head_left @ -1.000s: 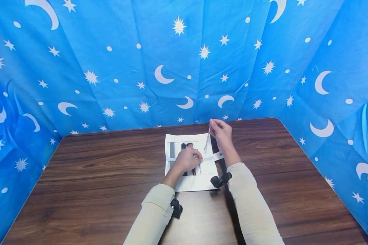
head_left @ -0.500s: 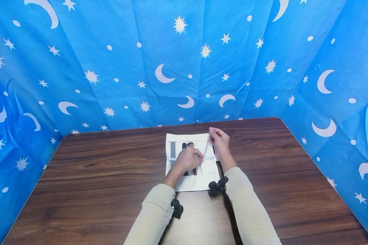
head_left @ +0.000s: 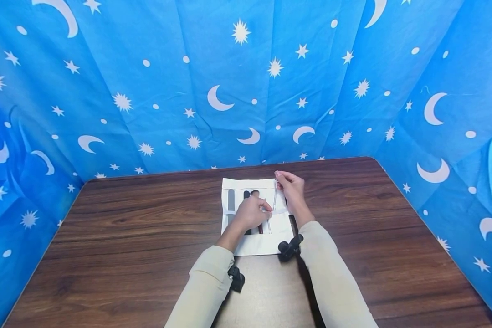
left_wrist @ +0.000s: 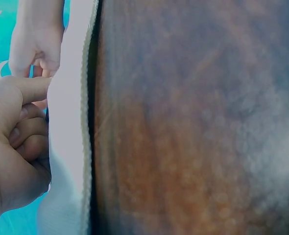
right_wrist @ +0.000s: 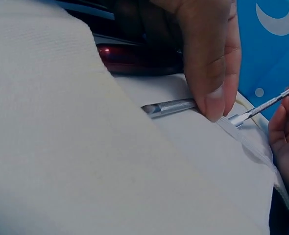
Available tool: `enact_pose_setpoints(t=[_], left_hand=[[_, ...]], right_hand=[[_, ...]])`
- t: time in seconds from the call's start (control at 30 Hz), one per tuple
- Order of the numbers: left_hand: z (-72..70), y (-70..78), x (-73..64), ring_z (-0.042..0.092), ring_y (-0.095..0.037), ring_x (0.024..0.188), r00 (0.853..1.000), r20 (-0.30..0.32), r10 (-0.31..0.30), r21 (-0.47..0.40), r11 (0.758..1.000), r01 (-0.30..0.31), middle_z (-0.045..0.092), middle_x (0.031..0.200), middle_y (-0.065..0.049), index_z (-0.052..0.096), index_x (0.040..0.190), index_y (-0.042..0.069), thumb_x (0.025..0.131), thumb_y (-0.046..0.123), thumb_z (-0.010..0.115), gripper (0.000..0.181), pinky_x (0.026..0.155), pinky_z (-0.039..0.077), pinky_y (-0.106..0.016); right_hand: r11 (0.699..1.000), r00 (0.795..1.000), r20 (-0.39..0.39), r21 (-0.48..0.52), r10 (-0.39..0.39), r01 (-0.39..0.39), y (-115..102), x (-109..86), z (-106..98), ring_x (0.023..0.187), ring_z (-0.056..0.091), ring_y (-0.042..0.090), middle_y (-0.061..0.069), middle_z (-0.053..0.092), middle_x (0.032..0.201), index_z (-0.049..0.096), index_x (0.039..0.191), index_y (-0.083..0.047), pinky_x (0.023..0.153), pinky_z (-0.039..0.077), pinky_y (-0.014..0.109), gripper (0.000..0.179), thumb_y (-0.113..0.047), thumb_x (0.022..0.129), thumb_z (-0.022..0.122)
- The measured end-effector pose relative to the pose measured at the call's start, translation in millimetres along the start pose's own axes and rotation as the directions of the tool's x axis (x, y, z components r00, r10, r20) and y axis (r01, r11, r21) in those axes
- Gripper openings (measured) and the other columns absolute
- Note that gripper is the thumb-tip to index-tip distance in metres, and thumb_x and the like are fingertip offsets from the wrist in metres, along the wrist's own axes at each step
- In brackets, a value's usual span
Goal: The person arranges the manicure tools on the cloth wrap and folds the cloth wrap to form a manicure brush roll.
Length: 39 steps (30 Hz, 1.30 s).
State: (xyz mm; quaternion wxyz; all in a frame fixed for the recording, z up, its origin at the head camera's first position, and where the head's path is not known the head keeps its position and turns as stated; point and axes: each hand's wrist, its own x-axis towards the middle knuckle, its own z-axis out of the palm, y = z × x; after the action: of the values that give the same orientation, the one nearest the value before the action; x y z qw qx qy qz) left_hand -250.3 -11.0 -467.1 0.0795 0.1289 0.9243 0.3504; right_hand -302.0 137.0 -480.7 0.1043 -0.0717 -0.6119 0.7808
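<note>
A white roll-up pouch lies unfolded on the table. My left hand is over its middle, thumb and finger pinching the white elastic band across it. My right hand, at the pouch's upper right, holds a slender metal cuticle pusher by its upper end. The pusher slants down, its flat lower end at the band beside my left fingertips. Another silver tool lies under my left hand. In the left wrist view, the pouch's edge hides the fingertips.
A grey nail file, a black-ended tool and a brush with a dark red handle lie in the pouch, partly covered by my left hand. Brown wood-grain table surrounds it. A blue star-and-moon cloth stands behind.
My right hand has moved down and slightly left, bringing the cuticle pusher's lower end to the band by my left fingers. The left hand stays almost still.
</note>
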Motion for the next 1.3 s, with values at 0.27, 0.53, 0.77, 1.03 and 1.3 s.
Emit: enact_pose_setpoints(t=[0.27, 0.53, 0.77, 1.03, 1.3], left_hand=[[0.0, 4.1, 1.1, 0.056, -0.016, 0.082, 1.0, 0.02, -0.011, 0.011, 1.0, 0.011, 0.062, 0.124, -0.012, 0.081, 0.094, 0.014, 0.089, 0.017, 0.074, 0.009, 0.078, 0.048, -0.032], [-1.8, 4.3, 1.5, 0.053, -0.015, 0.075, 1.0, 0.012, -0.012, 0.008, 1.0, 0.012, 0.064, 0.097, -0.007, 0.08, 0.091, 0.014, 0.088, 0.018, 0.075, 0.008, 0.072, 0.043, -0.029], [-1.9, 3.1, 2.6, 0.048, -0.014, 0.068, 0.999, 0.015, -0.028, -0.014, 0.999, 0.028, 0.054, 0.077, 0.003, 0.08, 0.091, 0.014, 0.087, 0.018, 0.075, 0.008, 0.067, 0.038, -0.027], [-3.3, 4.0, 3.8, 0.044, -0.014, 0.067, 0.999, 0.016, -0.042, -0.037, 0.998, 0.042, 0.051, 0.07, 0.004, 0.08, 0.089, 0.013, 0.087, 0.017, 0.075, 0.006, 0.065, 0.035, -0.026], [-2.9, 3.7, 3.0, 0.051, -0.015, 0.074, 0.998, 0.021, -0.064, -0.05, 0.997, 0.065, 0.062, 0.085, -0.001, 0.08, 0.09, 0.013, 0.087, 0.016, 0.076, 0.005, 0.071, 0.04, -0.029]], right_hand=[[0.955, 0.994, 0.024, -0.28, 0.109, -0.098, -12.8, 7.4, -0.6, 0.062, 0.056, -0.001, -0.011, 0.063, 0.071, 0.069, 0.117, 0.011, 0.062, 0.05, 0.012, 0.031, -0.013, 0.097, 0.068], [0.852, 0.974, 0.117, -0.512, 0.193, -0.107, -25.4, 14.2, -3.5, 0.061, 0.059, 0.001, -0.004, 0.064, 0.073, 0.071, 0.114, 0.01, 0.06, 0.053, 0.014, 0.028, -0.012, 0.096, 0.068], [0.706, 0.926, 0.189, -0.7, 0.326, -0.105, -36.2, 10.3, -1.8, 0.061, 0.06, 0.002, -0.002, 0.066, 0.073, 0.073, 0.108, 0.006, 0.059, 0.053, 0.015, 0.022, -0.011, 0.095, 0.066], [0.57, 0.816, 0.27, -0.817, 0.511, -0.087, -53.6, 0.6, 2.0, 0.053, 0.061, 0.004, -0.001, 0.063, 0.061, 0.071, 0.096, 0.007, 0.058, 0.055, 0.019, 0.011, -0.001, 0.09, 0.066], [0.523, 0.802, 0.259, -0.849, 0.539, -0.078, -56.2, -2.7, 3.6, 0.052, 0.06, 0.005, -0.002, 0.061, 0.057, 0.07, 0.088, 0.004, 0.057, 0.054, 0.019, 0.004, 0.001, 0.088, 0.069]])
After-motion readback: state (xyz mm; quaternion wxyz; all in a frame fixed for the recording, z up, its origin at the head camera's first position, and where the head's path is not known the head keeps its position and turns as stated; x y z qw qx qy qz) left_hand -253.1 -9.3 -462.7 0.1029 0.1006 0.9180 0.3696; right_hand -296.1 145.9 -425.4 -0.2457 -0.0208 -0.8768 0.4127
